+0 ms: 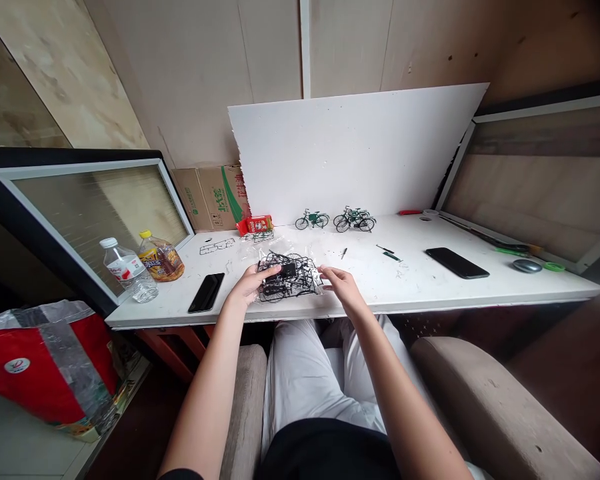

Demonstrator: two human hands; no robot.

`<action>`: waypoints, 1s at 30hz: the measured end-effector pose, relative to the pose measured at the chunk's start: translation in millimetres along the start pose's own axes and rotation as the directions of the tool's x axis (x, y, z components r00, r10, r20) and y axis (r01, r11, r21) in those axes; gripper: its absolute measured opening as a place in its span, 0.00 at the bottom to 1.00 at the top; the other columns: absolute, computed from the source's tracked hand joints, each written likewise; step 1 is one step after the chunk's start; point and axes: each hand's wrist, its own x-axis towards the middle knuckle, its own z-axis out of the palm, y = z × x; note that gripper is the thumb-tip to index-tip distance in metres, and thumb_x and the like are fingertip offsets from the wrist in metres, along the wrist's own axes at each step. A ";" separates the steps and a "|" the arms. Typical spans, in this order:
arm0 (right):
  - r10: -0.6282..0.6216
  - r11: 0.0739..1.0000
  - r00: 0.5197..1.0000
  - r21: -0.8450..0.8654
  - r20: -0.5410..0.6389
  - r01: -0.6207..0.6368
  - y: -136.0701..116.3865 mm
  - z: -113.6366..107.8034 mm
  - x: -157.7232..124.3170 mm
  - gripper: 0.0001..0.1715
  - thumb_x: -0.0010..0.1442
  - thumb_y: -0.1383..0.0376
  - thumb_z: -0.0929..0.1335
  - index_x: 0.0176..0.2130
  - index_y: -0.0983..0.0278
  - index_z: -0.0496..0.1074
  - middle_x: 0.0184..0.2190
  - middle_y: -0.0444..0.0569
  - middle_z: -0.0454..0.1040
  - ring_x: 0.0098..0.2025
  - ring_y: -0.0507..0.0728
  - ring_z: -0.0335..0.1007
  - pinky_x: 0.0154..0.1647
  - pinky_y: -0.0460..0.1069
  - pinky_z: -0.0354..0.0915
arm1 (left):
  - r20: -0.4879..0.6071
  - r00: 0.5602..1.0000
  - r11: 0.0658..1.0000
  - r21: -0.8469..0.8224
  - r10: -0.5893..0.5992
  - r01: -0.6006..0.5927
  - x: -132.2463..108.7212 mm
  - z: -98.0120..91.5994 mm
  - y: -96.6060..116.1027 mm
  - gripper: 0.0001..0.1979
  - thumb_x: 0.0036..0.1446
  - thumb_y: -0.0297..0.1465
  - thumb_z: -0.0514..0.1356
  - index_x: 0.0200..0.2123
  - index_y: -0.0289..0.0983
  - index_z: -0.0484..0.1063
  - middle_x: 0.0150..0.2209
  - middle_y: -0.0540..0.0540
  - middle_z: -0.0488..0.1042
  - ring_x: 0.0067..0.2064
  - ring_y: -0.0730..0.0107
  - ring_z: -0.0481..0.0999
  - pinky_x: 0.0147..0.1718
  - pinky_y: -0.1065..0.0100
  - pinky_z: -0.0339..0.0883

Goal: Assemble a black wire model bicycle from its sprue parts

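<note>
Lengthwise along the table's (pixel 480 293) near edge, the parts bag (pixel 293 275) is gripped endwise by the left hand (pixel 250 285) and the right hand (pixel 343 287).

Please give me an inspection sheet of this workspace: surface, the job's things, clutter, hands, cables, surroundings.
Surface: white table, with small loose parts lying on it.
Job's things: clear bag of black parts near the front edge; green model bicycles at the back.
Clutter: left phone, right phone, water bottle, yellow-capped bottle, red box.
Hands: left hand grips the bag; right hand is at the bag's right edge, grip unclear.
Cables: nothing seen.
Surroundings: white board leaning at the back; cardboard box; red bag at the left.
</note>
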 end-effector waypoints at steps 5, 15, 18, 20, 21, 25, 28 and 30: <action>0.054 0.997 0.995 -0.051 0.086 -0.050 -3.4 -3.3 -5.3 0.32 0.56 0.41 0.75 0.46 0.64 0.85 0.52 0.58 0.82 0.53 0.66 0.77 0.44 0.54 0.73 | 0.062 0.998 0.999 -0.017 -0.025 0.026 4.8 -1.9 -5.3 0.31 0.44 0.36 0.80 0.53 0.36 0.79 0.53 0.34 0.82 0.48 0.51 0.85 0.47 0.56 0.79; 0.100 0.993 0.993 0.058 0.059 -0.103 4.4 -1.9 -3.0 0.29 0.52 0.43 0.77 0.39 0.65 0.84 0.43 0.54 0.82 0.42 0.59 0.76 0.36 0.47 0.69 | 0.020 0.998 0.998 -0.029 -0.054 0.054 7.6 -4.1 -8.4 0.35 0.43 0.35 0.80 0.55 0.35 0.78 0.51 0.34 0.83 0.45 0.53 0.85 0.43 0.58 0.80; 0.122 0.991 0.991 0.054 0.061 -0.125 2.5 1.2 -3.7 0.32 0.51 0.41 0.77 0.39 0.66 0.84 0.40 0.51 0.81 0.34 0.54 0.71 0.34 0.47 0.66 | 0.022 0.997 0.997 -0.019 -0.072 0.073 6.9 -3.7 -8.5 0.34 0.43 0.35 0.80 0.55 0.35 0.78 0.53 0.34 0.82 0.44 0.54 0.85 0.42 0.59 0.80; 0.135 0.990 0.989 0.023 0.062 -0.137 1.8 2.5 -3.7 0.35 0.51 0.39 0.77 0.40 0.67 0.84 0.38 0.51 0.81 0.31 0.53 0.69 0.32 0.47 0.65 | 0.022 0.997 0.997 -0.005 -0.079 0.079 5.8 -3.3 -7.9 0.33 0.44 0.36 0.80 0.54 0.36 0.78 0.54 0.34 0.82 0.45 0.53 0.85 0.41 0.60 0.79; 0.140 0.990 0.988 0.005 0.062 -0.140 1.6 3.0 -3.8 0.36 0.50 0.39 0.77 0.40 0.67 0.84 0.37 0.52 0.81 0.31 0.53 0.69 0.31 0.47 0.65 | 0.023 0.997 0.997 0.002 -0.078 0.078 5.4 -3.1 -7.7 0.33 0.44 0.36 0.80 0.53 0.36 0.78 0.54 0.34 0.82 0.45 0.53 0.85 0.41 0.60 0.79; 0.166 0.983 0.985 -0.083 0.044 -0.163 0.4 6.3 -5.8 0.37 0.48 0.38 0.78 0.39 0.68 0.84 0.34 0.52 0.80 0.31 0.54 0.68 0.31 0.48 0.64 | 0.024 0.997 0.997 0.012 -0.076 0.076 6.2 -2.4 -9.2 0.30 0.44 0.36 0.80 0.51 0.36 0.79 0.54 0.34 0.82 0.47 0.52 0.85 0.43 0.59 0.79; 0.140 0.985 0.989 -0.109 0.047 -0.135 -1.7 10.8 -9.1 0.36 0.47 0.38 0.78 0.37 0.68 0.82 0.30 0.49 0.78 0.31 0.54 0.67 0.30 0.48 0.63 | 0.023 0.997 0.997 -0.005 -0.078 0.078 8.4 -1.5 -12.4 0.31 0.44 0.36 0.80 0.51 0.36 0.79 0.52 0.34 0.82 0.48 0.51 0.84 0.45 0.57 0.79; 0.111 0.990 0.992 -0.096 0.051 -0.106 -2.9 13.6 -10.8 0.36 0.47 0.38 0.78 0.37 0.68 0.81 0.29 0.48 0.76 0.30 0.54 0.65 0.30 0.47 0.61 | 0.022 0.997 0.997 -0.012 -0.077 0.077 8.7 -0.6 -13.8 0.31 0.44 0.36 0.80 0.52 0.35 0.78 0.52 0.34 0.82 0.49 0.50 0.84 0.46 0.57 0.79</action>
